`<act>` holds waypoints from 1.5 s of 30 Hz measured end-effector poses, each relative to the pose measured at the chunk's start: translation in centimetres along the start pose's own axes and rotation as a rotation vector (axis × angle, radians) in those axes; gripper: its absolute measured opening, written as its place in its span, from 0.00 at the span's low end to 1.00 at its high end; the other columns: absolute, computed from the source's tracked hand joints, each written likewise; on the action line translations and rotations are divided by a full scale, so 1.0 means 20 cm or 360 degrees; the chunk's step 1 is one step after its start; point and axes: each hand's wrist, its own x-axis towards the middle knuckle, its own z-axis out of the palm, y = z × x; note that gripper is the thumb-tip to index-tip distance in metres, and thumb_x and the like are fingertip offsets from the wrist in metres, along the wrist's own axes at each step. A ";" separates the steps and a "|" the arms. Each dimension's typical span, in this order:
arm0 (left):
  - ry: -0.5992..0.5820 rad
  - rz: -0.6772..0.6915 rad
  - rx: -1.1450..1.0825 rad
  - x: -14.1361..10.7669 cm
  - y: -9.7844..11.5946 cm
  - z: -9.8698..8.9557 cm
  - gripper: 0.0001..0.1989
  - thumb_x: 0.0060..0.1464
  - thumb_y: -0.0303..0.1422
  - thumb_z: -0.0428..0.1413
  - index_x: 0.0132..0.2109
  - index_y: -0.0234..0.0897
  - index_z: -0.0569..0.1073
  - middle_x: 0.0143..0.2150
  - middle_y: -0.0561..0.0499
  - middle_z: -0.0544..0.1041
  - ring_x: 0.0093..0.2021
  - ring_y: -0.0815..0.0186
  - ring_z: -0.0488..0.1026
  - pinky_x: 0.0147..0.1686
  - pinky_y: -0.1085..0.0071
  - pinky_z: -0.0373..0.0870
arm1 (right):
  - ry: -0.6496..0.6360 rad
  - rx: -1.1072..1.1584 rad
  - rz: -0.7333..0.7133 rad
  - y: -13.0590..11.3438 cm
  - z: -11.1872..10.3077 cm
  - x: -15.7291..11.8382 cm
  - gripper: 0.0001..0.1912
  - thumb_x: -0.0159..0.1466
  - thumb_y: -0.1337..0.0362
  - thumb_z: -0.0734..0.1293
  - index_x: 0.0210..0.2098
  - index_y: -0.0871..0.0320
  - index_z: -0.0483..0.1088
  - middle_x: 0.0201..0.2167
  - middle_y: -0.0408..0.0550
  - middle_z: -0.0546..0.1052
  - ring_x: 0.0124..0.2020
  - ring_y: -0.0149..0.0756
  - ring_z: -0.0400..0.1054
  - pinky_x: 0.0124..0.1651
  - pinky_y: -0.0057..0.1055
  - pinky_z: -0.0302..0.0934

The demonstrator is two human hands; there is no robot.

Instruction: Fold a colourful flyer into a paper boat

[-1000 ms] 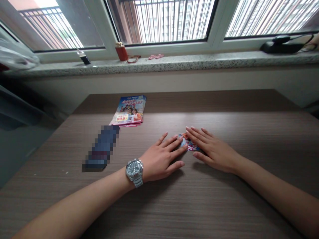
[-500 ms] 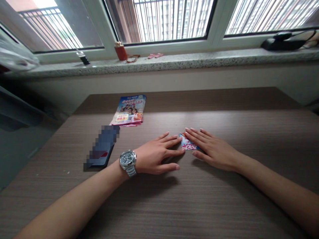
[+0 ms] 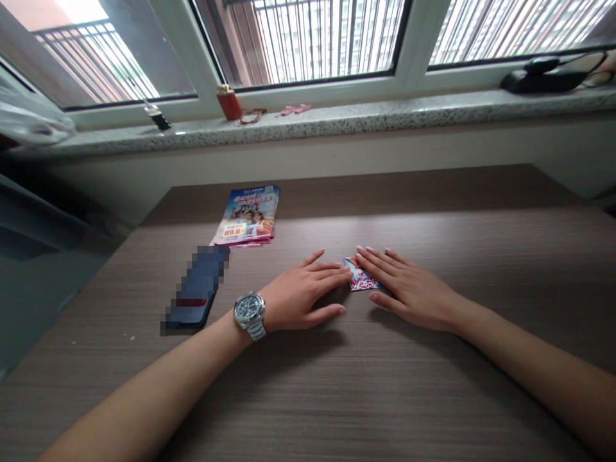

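A small folded piece of printed paper, red, white and blue, lies flat on the wood-grain desk. My right hand rests palm down with its fingertips at the paper's right side. My left hand, with a steel wristwatch on its wrist, lies flat just left of the paper, its fingertips at or very near the paper's left edge. Neither hand grips anything.
A glossy brochure lies on the desk beyond my left hand, beside a pixelated phone. Past the desk, a granite windowsill holds a small red container, a black device and small items.
My left hand has slid slightly left, off the paper, leaving more of the paper showing. The view has tilted slightly.
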 end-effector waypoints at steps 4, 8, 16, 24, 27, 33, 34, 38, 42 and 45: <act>0.0023 -0.0031 0.0111 0.01 0.00 0.03 0.28 0.68 0.46 0.47 0.69 0.41 0.60 0.68 0.46 0.65 0.70 0.58 0.59 0.73 0.52 0.38 | -0.0013 -0.0009 0.0014 0.00 0.00 0.00 0.38 0.72 0.47 0.55 0.74 0.54 0.39 0.74 0.51 0.45 0.73 0.43 0.42 0.72 0.48 0.44; 0.0066 -0.0073 0.0174 0.01 -0.01 0.05 0.27 0.67 0.49 0.47 0.67 0.44 0.64 0.72 0.48 0.59 0.73 0.57 0.52 0.73 0.51 0.39 | -0.0002 0.0039 0.0015 0.00 -0.01 0.00 0.37 0.72 0.47 0.56 0.74 0.51 0.39 0.74 0.49 0.46 0.73 0.43 0.42 0.72 0.50 0.44; 0.0015 -0.0172 0.0245 0.01 0.00 0.06 0.29 0.68 0.52 0.43 0.70 0.47 0.58 0.74 0.50 0.54 0.73 0.58 0.50 0.73 0.52 0.35 | -0.0007 0.0054 0.0018 0.00 0.00 0.00 0.36 0.72 0.47 0.55 0.74 0.50 0.40 0.74 0.49 0.46 0.73 0.43 0.42 0.72 0.49 0.43; 0.0055 -0.0177 0.0319 0.02 0.01 0.09 0.30 0.66 0.54 0.44 0.70 0.50 0.57 0.74 0.51 0.52 0.74 0.55 0.48 0.73 0.49 0.33 | 0.0009 0.0056 0.0024 0.00 0.00 0.01 0.37 0.72 0.46 0.56 0.74 0.49 0.39 0.74 0.49 0.43 0.74 0.44 0.40 0.72 0.49 0.43; 0.0072 -0.0162 0.0296 0.02 0.01 0.09 0.30 0.66 0.53 0.45 0.70 0.49 0.57 0.75 0.51 0.51 0.75 0.55 0.45 0.73 0.49 0.35 | 0.0009 0.0066 0.0023 0.00 0.00 0.00 0.38 0.72 0.46 0.57 0.74 0.49 0.38 0.74 0.49 0.45 0.73 0.45 0.41 0.72 0.50 0.44; 0.0052 -0.0149 0.0235 0.02 0.02 0.09 0.31 0.67 0.52 0.44 0.71 0.47 0.54 0.74 0.50 0.53 0.74 0.56 0.48 0.72 0.48 0.33 | 0.0037 0.0045 -0.0015 0.01 0.01 0.00 0.38 0.72 0.47 0.57 0.74 0.50 0.36 0.74 0.50 0.46 0.73 0.45 0.42 0.72 0.50 0.45; 0.0050 -0.0149 0.0233 0.02 0.02 0.09 0.31 0.67 0.52 0.44 0.71 0.48 0.54 0.74 0.50 0.53 0.74 0.55 0.49 0.72 0.48 0.33 | 0.0044 0.0035 -0.0009 0.01 0.01 0.00 0.39 0.72 0.47 0.57 0.74 0.51 0.36 0.74 0.50 0.45 0.73 0.45 0.41 0.72 0.50 0.45; 0.0064 -0.0145 0.0223 0.02 0.02 0.09 0.30 0.67 0.52 0.45 0.71 0.49 0.55 0.74 0.50 0.54 0.73 0.55 0.50 0.72 0.48 0.33 | 0.0076 -0.0004 0.0061 0.00 0.02 0.00 0.41 0.71 0.46 0.57 0.74 0.54 0.34 0.74 0.53 0.44 0.73 0.46 0.40 0.72 0.49 0.45; 0.0081 -0.0145 0.0223 0.02 0.01 0.09 0.30 0.67 0.52 0.46 0.71 0.50 0.56 0.74 0.51 0.54 0.73 0.54 0.50 0.72 0.48 0.34 | 0.0060 -0.0002 0.0079 0.01 0.03 0.00 0.41 0.71 0.46 0.56 0.74 0.55 0.35 0.74 0.53 0.45 0.73 0.45 0.40 0.72 0.49 0.45; 0.0084 -0.0144 0.0241 0.02 0.01 0.09 0.29 0.67 0.51 0.46 0.70 0.49 0.57 0.73 0.50 0.55 0.73 0.54 0.51 0.72 0.47 0.33 | 0.0061 0.0007 0.0077 0.01 0.03 0.00 0.39 0.72 0.47 0.56 0.74 0.54 0.36 0.74 0.53 0.46 0.73 0.45 0.41 0.72 0.50 0.46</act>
